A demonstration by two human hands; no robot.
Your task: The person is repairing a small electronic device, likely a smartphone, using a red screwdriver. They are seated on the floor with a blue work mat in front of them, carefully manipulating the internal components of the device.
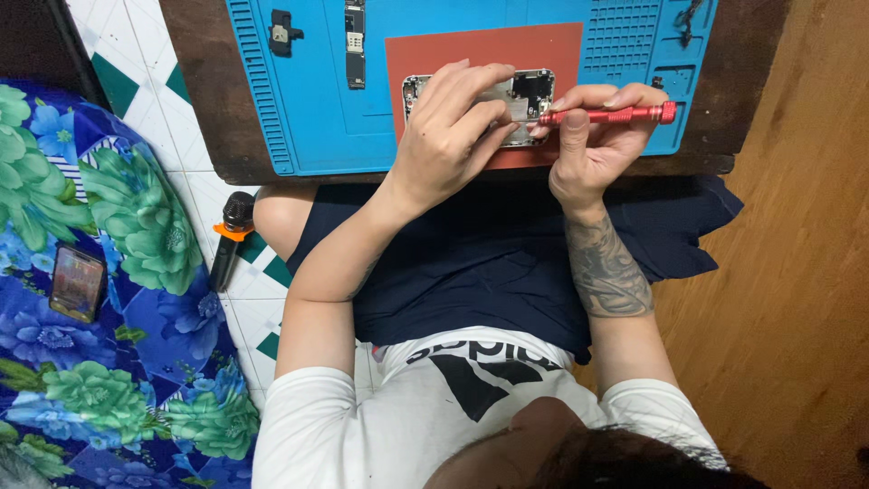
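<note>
Two hands are busy over one opened phone [525, 95] that lies on a red pad [425, 59] on a blue work mat [317, 118]. The left hand [448, 136] lies flat on top of the phone, with its fingers spread a little and pressing down, so most of the phone is hidden under them. The right hand [593, 136] pinches one red screwdriver [606, 115] between thumb and fingers. The screwdriver lies almost level, and its tip meets the phone just beside the left fingertips.

To do this well, I think the left fingers should keep the phone from sliding, and the right fingers should turn the tool slowly with only a light push. The tip should sit straight in the tiny screw so it does not slip. I cannot see the screw itself; it is too small.

Counting the rest: one long dark phone part [355, 41] and one small black piece [282, 32] lie on the mat, well away from the left fingers. One black and orange microphone [231, 237] lies on the tiled floor. One more phone [77, 282] lies on the flowery blanket [136, 208].
</note>
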